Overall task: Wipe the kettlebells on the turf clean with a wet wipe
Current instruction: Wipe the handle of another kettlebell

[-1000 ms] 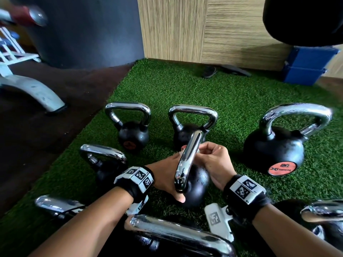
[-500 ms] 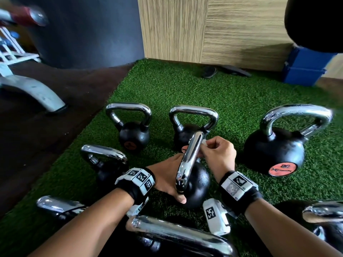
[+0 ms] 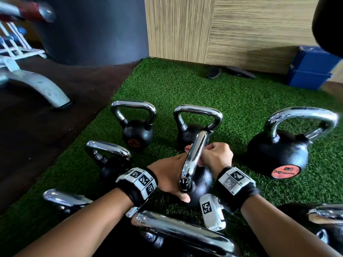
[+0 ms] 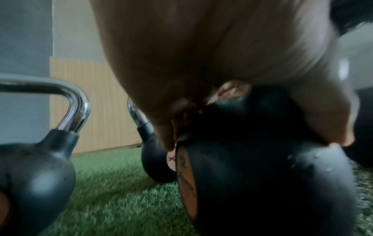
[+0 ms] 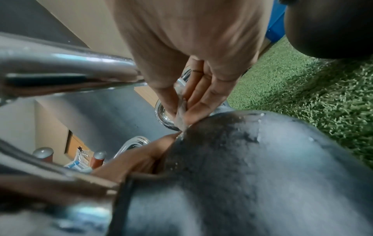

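Down on the turf (image 3: 185, 86), my left hand (image 3: 167, 175) cups the side of the kettlebell (image 3: 202, 182) at the middle of the head view, thumb curled under its black body and against the foot of its handle (image 3: 194, 158). At the hand's 3 o'clock, my right hand (image 3: 217, 154) is bunched against the handle's far side; in the right wrist view its thumb and fingers (image 5: 201, 97) pinch a crumpled wet wipe (image 5: 181, 118) where the handle meets the body, which is beaded with droplets. The kettlebell stands on the turf among others: two smaller ones at 11 (image 3: 137, 132) and 12 o'clock (image 3: 193, 127), a big one with an orange label at 2 o'clock (image 3: 282, 153), another at 9 o'clock (image 3: 111, 160). More chrome handles crowd the near edge from 5 to 8 o'clock. At 1 o'clock, blue boxes (image 3: 311, 71) sit against the wooden wall (image 3: 241, 30).
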`<state>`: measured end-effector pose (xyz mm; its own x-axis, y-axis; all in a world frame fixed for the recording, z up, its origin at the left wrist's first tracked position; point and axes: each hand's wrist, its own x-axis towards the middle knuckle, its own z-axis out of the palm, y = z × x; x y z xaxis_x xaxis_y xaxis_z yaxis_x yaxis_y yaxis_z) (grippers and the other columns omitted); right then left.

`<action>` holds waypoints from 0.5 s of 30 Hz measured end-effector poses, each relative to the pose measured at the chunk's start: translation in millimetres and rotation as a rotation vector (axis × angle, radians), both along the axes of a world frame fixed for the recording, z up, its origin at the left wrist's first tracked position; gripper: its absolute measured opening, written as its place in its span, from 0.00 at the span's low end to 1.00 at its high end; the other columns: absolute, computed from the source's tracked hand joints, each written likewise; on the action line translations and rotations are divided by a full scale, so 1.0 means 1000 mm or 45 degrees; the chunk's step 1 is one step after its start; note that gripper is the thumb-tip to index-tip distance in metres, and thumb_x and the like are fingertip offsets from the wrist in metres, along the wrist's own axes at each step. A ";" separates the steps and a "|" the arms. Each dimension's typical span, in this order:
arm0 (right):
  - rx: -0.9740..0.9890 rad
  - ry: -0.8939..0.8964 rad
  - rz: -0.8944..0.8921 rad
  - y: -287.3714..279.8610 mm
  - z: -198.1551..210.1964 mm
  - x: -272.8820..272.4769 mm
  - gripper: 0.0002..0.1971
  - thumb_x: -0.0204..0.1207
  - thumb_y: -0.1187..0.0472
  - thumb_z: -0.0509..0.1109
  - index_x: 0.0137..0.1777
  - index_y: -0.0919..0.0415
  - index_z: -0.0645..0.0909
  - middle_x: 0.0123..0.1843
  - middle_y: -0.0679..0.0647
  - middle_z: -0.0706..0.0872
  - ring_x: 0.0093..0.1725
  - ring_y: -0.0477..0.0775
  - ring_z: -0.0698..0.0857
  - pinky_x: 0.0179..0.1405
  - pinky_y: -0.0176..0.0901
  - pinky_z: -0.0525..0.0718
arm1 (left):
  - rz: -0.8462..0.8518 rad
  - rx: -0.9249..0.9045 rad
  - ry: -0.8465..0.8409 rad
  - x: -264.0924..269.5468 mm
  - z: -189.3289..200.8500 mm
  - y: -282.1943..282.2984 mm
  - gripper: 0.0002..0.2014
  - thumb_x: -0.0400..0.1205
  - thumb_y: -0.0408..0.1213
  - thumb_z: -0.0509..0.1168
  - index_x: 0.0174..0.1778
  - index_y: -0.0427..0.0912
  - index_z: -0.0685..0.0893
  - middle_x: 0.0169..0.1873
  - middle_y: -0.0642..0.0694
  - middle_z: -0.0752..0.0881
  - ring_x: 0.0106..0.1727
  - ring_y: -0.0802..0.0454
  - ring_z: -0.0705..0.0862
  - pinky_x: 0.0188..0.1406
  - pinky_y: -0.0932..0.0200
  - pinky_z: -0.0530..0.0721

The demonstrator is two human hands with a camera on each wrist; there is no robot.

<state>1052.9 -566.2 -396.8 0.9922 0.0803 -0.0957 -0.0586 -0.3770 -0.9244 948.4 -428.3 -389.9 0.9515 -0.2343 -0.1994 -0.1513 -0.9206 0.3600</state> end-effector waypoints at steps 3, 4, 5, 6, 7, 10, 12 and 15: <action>-0.128 0.020 0.084 0.001 0.004 0.000 0.11 0.65 0.56 0.82 0.34 0.61 0.84 0.17 0.47 0.85 0.17 0.45 0.86 0.14 0.30 0.79 | -0.073 -0.024 0.134 -0.004 0.011 0.005 0.44 0.65 0.55 0.84 0.75 0.53 0.74 0.80 0.57 0.65 0.78 0.49 0.72 0.77 0.45 0.76; -0.173 0.017 0.127 -0.001 0.007 0.000 0.10 0.66 0.56 0.81 0.33 0.60 0.84 0.19 0.49 0.87 0.18 0.46 0.87 0.17 0.33 0.84 | -0.089 -0.036 0.187 -0.006 0.017 0.009 0.47 0.64 0.56 0.85 0.78 0.56 0.71 0.82 0.57 0.66 0.79 0.50 0.72 0.78 0.45 0.75; -0.227 0.003 0.162 -0.004 0.009 0.001 0.09 0.67 0.57 0.79 0.35 0.60 0.84 0.22 0.52 0.89 0.21 0.47 0.89 0.24 0.39 0.89 | -0.083 -0.054 0.227 -0.008 0.024 0.013 0.52 0.62 0.57 0.85 0.80 0.60 0.66 0.82 0.57 0.68 0.78 0.53 0.74 0.79 0.46 0.75; -0.291 -0.032 0.185 -0.008 0.012 0.002 0.08 0.69 0.58 0.77 0.40 0.61 0.84 0.27 0.54 0.91 0.26 0.51 0.91 0.32 0.45 0.92 | -0.056 -0.084 0.245 -0.011 0.032 0.017 0.57 0.60 0.60 0.85 0.83 0.63 0.60 0.80 0.57 0.73 0.76 0.55 0.76 0.78 0.48 0.76; -0.331 -0.099 0.205 -0.013 0.015 0.004 0.09 0.70 0.59 0.77 0.46 0.62 0.83 0.33 0.55 0.92 0.31 0.55 0.92 0.36 0.49 0.93 | -0.014 -0.111 0.231 -0.014 0.041 0.020 0.60 0.59 0.65 0.83 0.84 0.65 0.56 0.78 0.57 0.76 0.75 0.56 0.78 0.77 0.50 0.76; -0.390 -0.487 0.389 -0.027 0.034 0.011 0.24 0.74 0.65 0.76 0.69 0.57 0.75 0.40 0.53 0.87 0.35 0.57 0.90 0.37 0.48 0.91 | 0.078 -0.152 0.033 -0.025 0.065 0.011 0.56 0.60 0.77 0.75 0.83 0.67 0.57 0.77 0.56 0.78 0.74 0.57 0.78 0.74 0.53 0.77; -0.577 -0.698 0.642 -0.030 0.054 0.014 0.30 0.76 0.62 0.75 0.78 0.50 0.72 0.39 0.53 0.89 0.35 0.52 0.89 0.41 0.43 0.90 | 0.093 -0.074 -0.082 -0.025 0.076 -0.004 0.48 0.65 0.76 0.73 0.77 0.60 0.67 0.68 0.51 0.84 0.67 0.52 0.84 0.65 0.53 0.82; -0.916 -0.800 0.842 -0.024 0.073 0.016 0.25 0.78 0.59 0.74 0.75 0.47 0.79 0.57 0.55 0.92 0.49 0.49 0.89 0.54 0.34 0.82 | 0.153 0.163 -0.175 -0.015 0.086 -0.022 0.30 0.70 0.61 0.78 0.58 0.44 0.81 0.51 0.43 0.89 0.53 0.43 0.88 0.42 0.56 0.80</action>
<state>1069.1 -589.8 -323.4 0.6658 0.7278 0.1643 0.7389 -0.6125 -0.2810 933.4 -450.0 -304.1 0.9914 -0.0986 -0.0865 -0.0772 -0.9718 0.2229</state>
